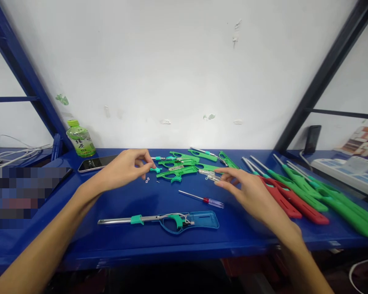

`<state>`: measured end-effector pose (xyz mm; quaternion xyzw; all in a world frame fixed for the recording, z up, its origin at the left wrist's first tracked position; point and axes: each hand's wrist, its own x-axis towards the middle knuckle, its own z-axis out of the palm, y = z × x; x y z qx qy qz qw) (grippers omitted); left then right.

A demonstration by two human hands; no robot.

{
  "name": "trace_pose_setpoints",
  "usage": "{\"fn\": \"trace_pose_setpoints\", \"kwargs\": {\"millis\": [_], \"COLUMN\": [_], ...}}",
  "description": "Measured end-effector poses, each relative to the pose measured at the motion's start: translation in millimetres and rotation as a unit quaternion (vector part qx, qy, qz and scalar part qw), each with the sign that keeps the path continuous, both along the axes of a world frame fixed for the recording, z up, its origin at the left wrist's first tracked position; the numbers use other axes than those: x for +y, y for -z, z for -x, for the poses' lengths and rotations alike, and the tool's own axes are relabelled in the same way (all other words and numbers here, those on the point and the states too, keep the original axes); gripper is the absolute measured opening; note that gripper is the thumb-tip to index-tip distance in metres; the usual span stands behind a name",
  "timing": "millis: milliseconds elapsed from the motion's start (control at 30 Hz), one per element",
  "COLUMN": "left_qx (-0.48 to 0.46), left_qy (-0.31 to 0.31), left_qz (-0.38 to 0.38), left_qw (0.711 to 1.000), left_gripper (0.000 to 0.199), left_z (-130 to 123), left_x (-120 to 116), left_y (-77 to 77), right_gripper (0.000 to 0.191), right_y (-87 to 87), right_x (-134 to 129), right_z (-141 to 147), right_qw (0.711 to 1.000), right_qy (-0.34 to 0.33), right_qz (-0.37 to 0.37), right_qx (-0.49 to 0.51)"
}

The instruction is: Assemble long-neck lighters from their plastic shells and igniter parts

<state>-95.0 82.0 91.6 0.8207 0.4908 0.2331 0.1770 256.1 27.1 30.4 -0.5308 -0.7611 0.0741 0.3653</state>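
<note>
Nearest the cam, my bare L forearm (53, 232) & R forearm (306, 257) reach in over a glossy blue tabletop (248, 232).

L hand (122, 167): thumb & index tips nearly together at a small teal plastic pc (155, 170); can't tell if they grip it or just touch. R hand (251, 190): thumb & fingertips pinching a small clear plastic part (212, 177), just beside some green plastic half-shells (184, 171), which lie in a loose cluster toward the back, mostly b/w my hands. Tiny whitish bits (147, 179) sit on the table near my L fingertips.

Closer in, a slim screwdriver w/ steel shaft & red-and-clear handle (206, 200) lies tip to L. Nearer still, an opened blue lighter w/ long metal tube, teal sleeve & teal trigger (159, 218) lies crosswise, apart from both hands.

On R, red lighters (300, 203) & green lighters (297, 188), all w/ metal rods, lie slantwise.

Back L: black phone (93, 164), partly behind my L hand, + green-capped clear bottle (81, 143) near the white wall (184, 81).
</note>
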Motion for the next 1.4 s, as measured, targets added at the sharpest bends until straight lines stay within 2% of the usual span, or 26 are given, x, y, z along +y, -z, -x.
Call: {"fn": "trace_pose_setpoints", "kwargs": {"millis": [133,233,367,533,733,967,1133,1267,1400], "left_qx": [-0.054,-0.054,-0.039,-0.016,-0.011,0.005,-0.001,0.000,0.002], "left_qy": [-0.030,-0.066,-0.090,-0.096,-0.085,-0.074,-0.044,-0.017,-0.015], "left_qz": [-0.023,-0.047,-0.113,-0.144,-0.148,-0.122,-0.076,-0.088,-0.110], "left_qw": [0.998,0.995,0.989,0.985,0.985,0.990,0.996,0.996,0.994], "left_gripper": [0.035,0.034,0.032,0.027,0.026,0.029,0.029,0.030,0.029], "left_z": [0.3,3.1,8.8,11.9,10.9,11.8,0.4,-10.1,-12.4], "left_x": [-35.3,-47.5,-44.8,-38.7,-38.0,-33.4,-33.0,-33.1,-33.5], "left_y": [5.1,12.2,16.2,14.4,14.0,17.5,24.5,32.0,33.5], "right_gripper": [0.018,0.017,0.018,0.012,0.020,0.019,0.015,0.016,0.022], "right_y": [-18.0,-28.0,-32.2,-27.7,-22.4,-8.9,-1.8,-3.2,-8.5], "right_x": [3.0,12.4,27.1,44.7,68.3,79.5,83.5,82.1,79.0], "right_z": [3.3,-3.5,-15.0,-13.2,-4.5,-7.2,-6.9,-6.4,-6.7], "right_qw": [0.999,0.998,0.992,0.979,0.960,0.958,0.962,0.966,0.973], "right_qy": [-0.032,-0.038,-0.029,-0.051,-0.085,-0.101,-0.088,-0.082,-0.052], "right_qz": [-0.003,0.022,0.074,0.094,0.130,0.148,0.139,0.125,0.110], "right_qx": [-0.011,-0.039,-0.099,-0.174,-0.233,-0.226,-0.219,-0.211,-0.194]}}
